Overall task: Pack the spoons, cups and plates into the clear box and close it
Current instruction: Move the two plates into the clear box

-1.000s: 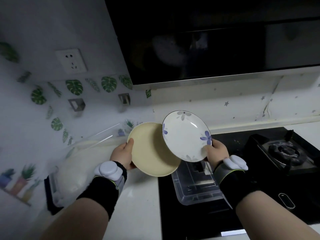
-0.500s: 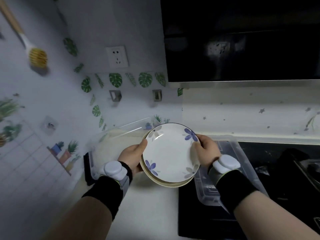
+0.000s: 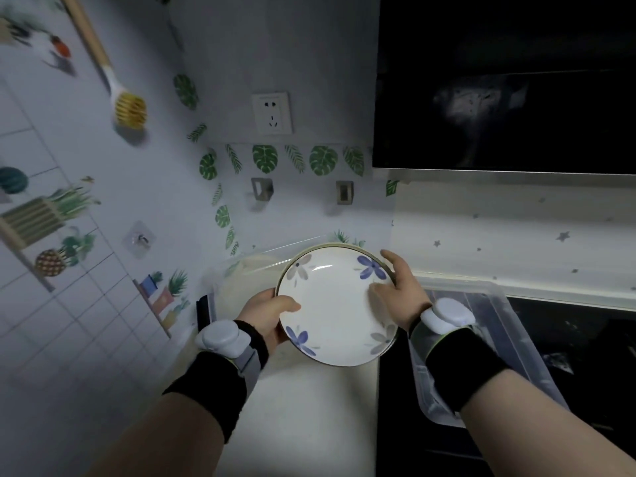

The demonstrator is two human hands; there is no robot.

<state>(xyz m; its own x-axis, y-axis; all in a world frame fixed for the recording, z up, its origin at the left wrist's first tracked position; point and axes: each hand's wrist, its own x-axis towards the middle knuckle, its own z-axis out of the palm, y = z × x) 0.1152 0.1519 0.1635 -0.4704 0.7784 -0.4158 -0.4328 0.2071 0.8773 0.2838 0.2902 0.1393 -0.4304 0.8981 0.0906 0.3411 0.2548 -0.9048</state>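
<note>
Head view, floral plate (image 3: 334, 304) now stacked on beige plate (image 3: 344, 244)

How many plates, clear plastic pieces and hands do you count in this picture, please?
Plates: 2, the floral plate stacked on the beige plate, of which only the rim shows
Clear plastic pieces: 2, the rear clear piece behind the plates and the right clear piece
Hands: 2, the left hand and the right hand
Total: 6
</note>
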